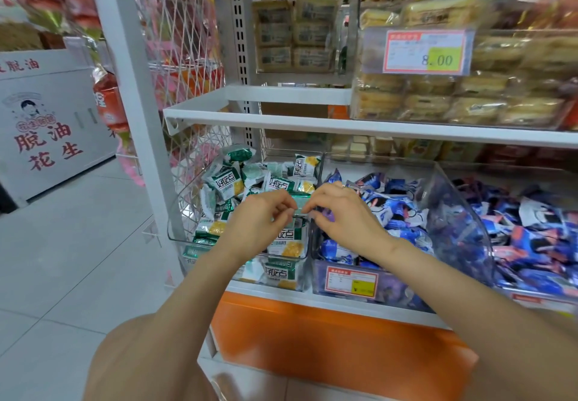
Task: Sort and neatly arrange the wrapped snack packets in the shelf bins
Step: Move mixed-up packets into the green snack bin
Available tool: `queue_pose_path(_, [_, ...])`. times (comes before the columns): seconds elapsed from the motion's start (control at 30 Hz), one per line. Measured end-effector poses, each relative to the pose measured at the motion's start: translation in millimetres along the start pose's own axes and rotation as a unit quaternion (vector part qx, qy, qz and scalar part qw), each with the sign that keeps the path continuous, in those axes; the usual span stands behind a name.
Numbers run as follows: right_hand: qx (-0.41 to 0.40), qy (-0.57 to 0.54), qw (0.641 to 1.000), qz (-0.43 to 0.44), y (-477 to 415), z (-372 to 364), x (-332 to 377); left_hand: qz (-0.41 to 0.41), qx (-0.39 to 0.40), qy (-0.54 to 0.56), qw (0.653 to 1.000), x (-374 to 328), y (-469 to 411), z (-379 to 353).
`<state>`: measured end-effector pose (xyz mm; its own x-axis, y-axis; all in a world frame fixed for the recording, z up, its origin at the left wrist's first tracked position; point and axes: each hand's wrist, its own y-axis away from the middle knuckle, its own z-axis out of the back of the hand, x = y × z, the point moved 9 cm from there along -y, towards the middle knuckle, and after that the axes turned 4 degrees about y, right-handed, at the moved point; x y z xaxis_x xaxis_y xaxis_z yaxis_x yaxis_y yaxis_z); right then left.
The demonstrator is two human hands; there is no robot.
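So both hands meet right over the wall between the two front bins. The left hand point(262, 217) and right hand point(342, 213) each have curled fingertips pinching one green packet point(301, 204) from opposite ends, holding it up in the air just above the pile. It's a bit blurry there, but nothing else seems to be in either hand.

The green bin point(171, 228) on the left is a jumble: green packets point(231, 178) heaped high toward the back corner, tilted every which way, with a couple standing upright point(286, 244) against the front wall. The blue bin point(463, 213) next door holds blue packets point(397, 210), equally messy, with a price tag point(350, 282) on its front.

What could go wrong, I think:

- The held packet hangs pretty much over the dividing line. A loose pinch and it drops on the wrong side, straight into the blue stuff (which is the exact opposite of sorting).
- That back-left heap sits above the bin's rim. Pushing more packets in or raking the pile could tip a few over the edge onto the floor.
- The left forearm crosses right over the upright front packets, so lowering the wrist could flatten them.
- Wrappers look slick, so stacks probably slide unless laid flat.
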<state>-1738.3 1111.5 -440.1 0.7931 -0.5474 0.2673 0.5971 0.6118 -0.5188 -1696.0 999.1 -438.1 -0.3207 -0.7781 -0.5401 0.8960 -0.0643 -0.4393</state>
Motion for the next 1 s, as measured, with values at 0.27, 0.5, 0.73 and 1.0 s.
queue_pose_path(0.27, [-0.024,-0.007,0.999,-0.039,8,35,-31,0.044,-0.120,0.036,0.991,9,7,46])
queue_pose_path(0.5, [-0.033,0.021,0.994,-0.104,26,71,-77,0.106,-0.135,-0.019,0.985,34,9,53])
queue_pose_path(0.73, [-0.014,0.032,0.991,-0.131,42,70,-100,0.100,0.064,-0.223,0.967,79,-50,2])
queue_pose_path(1.0, [0.019,0.058,0.995,-0.080,38,48,-91,0.005,0.249,-0.325,0.912,89,-83,-20])
